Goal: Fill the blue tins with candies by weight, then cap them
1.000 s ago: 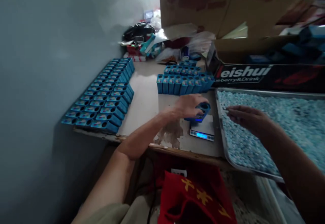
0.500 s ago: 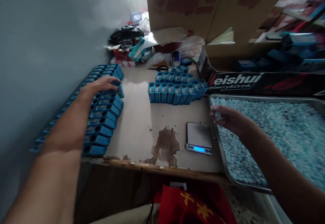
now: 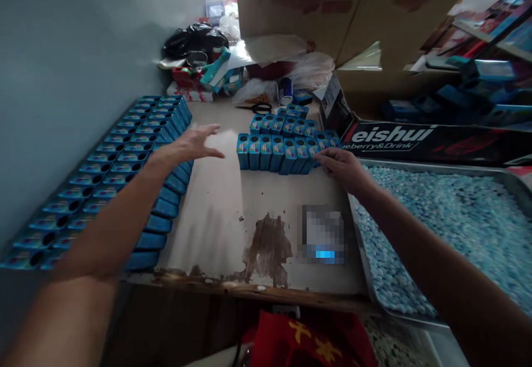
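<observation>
My left hand is held in the air at the right side of a large block of blue boxes, thumb and fingers spread, nothing in it. These small upright boxes stand in close rows, each with a dark round spot on top. My right hand is at the right part of a smaller group of the same blue boxes. Its fingers are pinched together beside a box top; what they hold, if anything, is hidden. Right of it lies a metal tray full of pale blue pellets.
A small scale, pixelated, with a lit blue display sits left of the tray. Black scissors, plastic bags and a dark can lie at the back. An open carton with more boxes stands behind the tray.
My left hand has let go of a blue box in the left block and moved right, opening. My right hand has moved from the tray's edge, where pellets showed in its fingers, up to the smaller group.
</observation>
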### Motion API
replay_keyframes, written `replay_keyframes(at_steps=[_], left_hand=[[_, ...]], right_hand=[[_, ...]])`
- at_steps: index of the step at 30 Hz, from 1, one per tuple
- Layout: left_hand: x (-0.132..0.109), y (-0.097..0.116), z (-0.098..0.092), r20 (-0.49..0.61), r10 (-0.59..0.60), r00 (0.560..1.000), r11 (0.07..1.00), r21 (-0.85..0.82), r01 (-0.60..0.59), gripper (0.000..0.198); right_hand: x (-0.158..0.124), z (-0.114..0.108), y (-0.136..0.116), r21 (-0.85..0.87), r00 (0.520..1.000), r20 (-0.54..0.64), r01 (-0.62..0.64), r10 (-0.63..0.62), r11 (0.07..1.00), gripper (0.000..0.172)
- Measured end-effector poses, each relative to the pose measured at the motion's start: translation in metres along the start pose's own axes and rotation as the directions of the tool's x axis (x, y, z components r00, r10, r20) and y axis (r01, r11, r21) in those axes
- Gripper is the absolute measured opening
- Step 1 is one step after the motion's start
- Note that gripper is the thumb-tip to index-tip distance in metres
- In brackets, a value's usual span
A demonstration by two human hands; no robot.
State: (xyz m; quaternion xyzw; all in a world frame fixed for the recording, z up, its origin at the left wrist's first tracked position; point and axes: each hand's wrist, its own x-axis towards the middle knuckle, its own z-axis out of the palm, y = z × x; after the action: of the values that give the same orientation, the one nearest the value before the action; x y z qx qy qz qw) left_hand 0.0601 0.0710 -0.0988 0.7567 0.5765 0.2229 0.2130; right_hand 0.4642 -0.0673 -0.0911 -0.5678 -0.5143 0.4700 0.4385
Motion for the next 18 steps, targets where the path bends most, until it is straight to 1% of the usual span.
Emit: replay_keyframes(at_steps=[1, 2, 3, 4, 6, 8, 9, 11, 14, 15, 16, 18], left_hand=[[0.003, 0.006, 0.006, 0.077, 0.039, 0.996, 0.995, -0.091, -0.032, 0.110], [0.005, 0.013, 0.014, 0.145, 0.071, 0.987, 0.982, -0.182, -0.044, 0.126], [0.007, 0.021, 0.024, 0.185, 0.083, 0.979, 0.963, -0.268, -0.031, 0.136], [0.008, 0.028, 0.034, 0.202, 0.082, 0.976, 0.943, -0.331, -0.011, 0.138], [0.008, 0.039, 0.051, 0.170, 0.050, 0.984, 0.921, -0.390, 0.021, 0.133], [0.005, 0.043, 0.056, 0.116, 0.020, 0.993, 0.907, -0.420, 0.031, 0.123], [0.002, 0.043, 0.054, 0.094, 0.006, 0.996, 0.908, -0.417, 0.034, 0.117], [-0.006, 0.041, 0.044, 0.072, -0.043, 0.996, 0.920, -0.386, 0.068, 0.100], [-0.027, 0.042, 0.022, 0.059, -0.190, 0.980, 0.927, -0.318, 0.199, 0.073], [-0.037, 0.046, 0.016, 0.044, -0.222, 0.974, 0.934, -0.276, 0.225, 0.066], [-0.050, 0.053, 0.012, 0.031, -0.230, 0.973, 0.945, -0.234, 0.230, 0.062], [-0.079, 0.077, 0.009, 0.041, -0.179, 0.983, 0.967, -0.178, 0.183, 0.061]], right_hand=[[-0.003, 0.005, 0.001, 0.008, 1.000, 0.029, -0.002, 0.002, 1.000, 0.055], [-0.006, 0.009, 0.002, 0.017, 0.999, 0.053, -0.008, 0.007, 1.000, 0.052], [-0.011, 0.012, 0.003, 0.025, 0.997, 0.072, -0.015, 0.013, 1.000, 0.050], [-0.015, 0.013, 0.004, 0.029, 0.996, 0.090, -0.026, 0.023, 0.999, 0.048], [-0.025, 0.009, 0.007, 0.027, 0.993, 0.114, -0.048, 0.045, 0.998, 0.045], [-0.034, -0.003, 0.012, 0.031, 0.992, 0.108, -0.073, 0.070, 0.997, 0.044], [-0.039, -0.011, 0.015, 0.040, 0.992, 0.092, -0.088, 0.084, 0.995, 0.044], [-0.047, -0.028, 0.021, 0.085, 0.991, 0.049, -0.128, 0.124, 0.988, 0.043], [-0.059, -0.051, 0.030, 0.238, 0.980, 0.016, -0.194, 0.196, 0.952, 0.040], [-0.062, -0.057, 0.033, 0.291, 0.977, 0.003, -0.205, 0.213, 0.934, 0.038], [-0.065, -0.063, 0.036, 0.333, 0.973, -0.011, -0.212, 0.229, 0.919, 0.035], [-0.071, -0.073, 0.040, 0.374, 0.962, -0.037, -0.237, 0.270, 0.897, 0.026]])
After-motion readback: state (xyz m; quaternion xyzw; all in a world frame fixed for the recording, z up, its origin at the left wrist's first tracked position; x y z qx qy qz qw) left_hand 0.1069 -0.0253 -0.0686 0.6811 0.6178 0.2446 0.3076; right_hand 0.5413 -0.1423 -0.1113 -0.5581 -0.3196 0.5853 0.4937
